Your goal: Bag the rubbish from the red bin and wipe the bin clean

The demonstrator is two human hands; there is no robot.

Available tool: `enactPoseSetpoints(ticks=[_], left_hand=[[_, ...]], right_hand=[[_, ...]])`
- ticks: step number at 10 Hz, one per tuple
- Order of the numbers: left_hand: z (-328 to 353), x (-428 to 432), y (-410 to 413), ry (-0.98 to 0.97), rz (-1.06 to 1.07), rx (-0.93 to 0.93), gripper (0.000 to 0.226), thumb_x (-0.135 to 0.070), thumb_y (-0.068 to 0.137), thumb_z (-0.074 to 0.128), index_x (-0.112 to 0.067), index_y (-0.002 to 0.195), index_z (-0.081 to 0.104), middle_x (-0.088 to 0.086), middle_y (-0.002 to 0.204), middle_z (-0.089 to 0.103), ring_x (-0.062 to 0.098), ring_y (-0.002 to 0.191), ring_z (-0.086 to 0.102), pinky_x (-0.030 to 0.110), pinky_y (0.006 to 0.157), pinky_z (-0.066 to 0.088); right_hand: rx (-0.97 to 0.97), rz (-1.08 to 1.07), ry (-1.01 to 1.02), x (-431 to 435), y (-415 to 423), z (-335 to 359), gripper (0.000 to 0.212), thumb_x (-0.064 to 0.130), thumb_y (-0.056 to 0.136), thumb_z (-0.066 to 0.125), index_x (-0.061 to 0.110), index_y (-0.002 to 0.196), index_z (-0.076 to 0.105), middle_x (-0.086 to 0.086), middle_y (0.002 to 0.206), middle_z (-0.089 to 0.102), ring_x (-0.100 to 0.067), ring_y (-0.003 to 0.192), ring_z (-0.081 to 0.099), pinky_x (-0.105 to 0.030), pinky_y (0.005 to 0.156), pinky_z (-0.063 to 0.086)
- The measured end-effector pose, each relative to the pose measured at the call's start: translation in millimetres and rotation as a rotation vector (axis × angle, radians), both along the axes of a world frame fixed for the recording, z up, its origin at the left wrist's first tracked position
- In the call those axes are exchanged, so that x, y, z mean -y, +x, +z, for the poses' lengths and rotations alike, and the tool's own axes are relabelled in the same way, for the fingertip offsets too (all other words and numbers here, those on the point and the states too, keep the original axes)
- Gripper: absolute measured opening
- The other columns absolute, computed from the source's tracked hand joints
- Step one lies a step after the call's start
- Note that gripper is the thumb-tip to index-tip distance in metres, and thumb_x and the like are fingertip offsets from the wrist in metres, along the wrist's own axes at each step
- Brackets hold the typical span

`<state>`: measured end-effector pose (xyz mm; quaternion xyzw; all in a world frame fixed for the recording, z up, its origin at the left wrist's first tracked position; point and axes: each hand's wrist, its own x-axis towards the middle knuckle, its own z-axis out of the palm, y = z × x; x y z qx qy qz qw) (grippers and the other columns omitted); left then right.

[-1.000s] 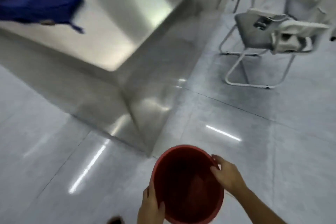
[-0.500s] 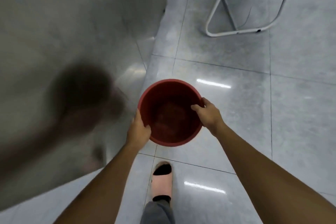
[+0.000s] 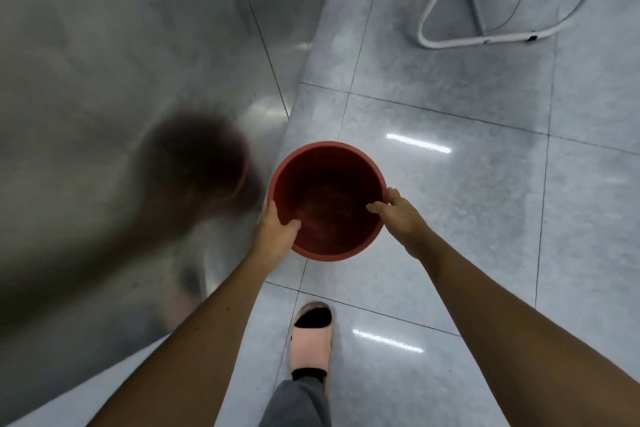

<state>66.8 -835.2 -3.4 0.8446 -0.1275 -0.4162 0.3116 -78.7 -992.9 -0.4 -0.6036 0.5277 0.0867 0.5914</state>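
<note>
**Q:** Two hands on one load: where is the hold, and how does it handle?

**A:** Left hand (image 3: 277, 234) and right hand (image 3: 398, 218) each grip the rim of the round red plastic bin (image 3: 329, 198), curled over it at opposite sides. The bin appears to be held clear of the grey tiled floor (image 3: 450, 236), beside the stainless-steel counter (image 3: 104, 80). It is judged light, stiff and smooth-walled, so the rim is the secure hold.

**Q:** Orientation?

**A:** Mouth faces up. Long axis runs near vertical, base toward the floor. No rubbish shows inside.
</note>
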Motion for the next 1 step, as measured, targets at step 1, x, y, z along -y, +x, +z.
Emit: enactPoseSetpoints(ticks=[1], left_hand=[[25.9,-14.6,-17.6,0.079,-0.088,0.174,0.054,-0.009,0.092,0.052,-0.009,0.143,0.032,0.012,0.151,0.027,0.030,0.129,0.042,0.024,0.088,0.035]], right_hand=[[-0.072,0.118,-0.172,-19.8,-11.0,23.9,0.045,0.018,0.099,0.043,0.011,0.144,0.043,-0.011,0.138,0.049,-0.033,0.122,0.052,-0.034,0.094,0.044]])
